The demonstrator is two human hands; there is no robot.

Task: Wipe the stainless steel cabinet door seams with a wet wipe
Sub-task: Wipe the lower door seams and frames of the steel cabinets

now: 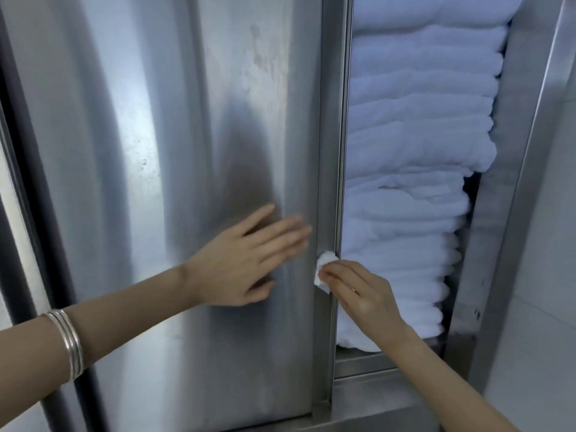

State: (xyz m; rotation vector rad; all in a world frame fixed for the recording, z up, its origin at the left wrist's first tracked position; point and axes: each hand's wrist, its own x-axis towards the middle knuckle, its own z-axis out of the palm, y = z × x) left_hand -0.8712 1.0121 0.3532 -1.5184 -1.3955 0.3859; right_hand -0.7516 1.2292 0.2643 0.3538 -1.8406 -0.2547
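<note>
The wiping step looks to be under way. The door point(156, 182) fills the left and centre of the frame. Its seam point(331, 135), a narrow vertical channel along the door's right edge, runs from top to bottom just right of centre. The wipe point(324, 271), bunched into a small white wad, is pressed on that seam in the lower middle of the frame. The right hand point(364, 294) comes in from the lower right and pinches the wipe with curled fingertips. The left hand point(246, 263) lies flat on the door just left of the seam, fingers straight and slightly spread, holding nothing; I take it to be steadying the door. Bangles point(70, 344) sit on that wrist at lower left.

Right of the seam the cabinet stands open on a stack of white towels point(414, 151), with the frame point(505, 213) beyond them at the right.

How much of the seam is already clean I cannot tell. The wipe sits low on it, with a long stretch above and a shorter one below. The next move likely calls for sliding the wad along the channel under steady pressure, kept in the groove and off the towels, while the flat hand braces the door. Smudges point(261, 54) at upper centre lie on the door face, not on the seam.
</note>
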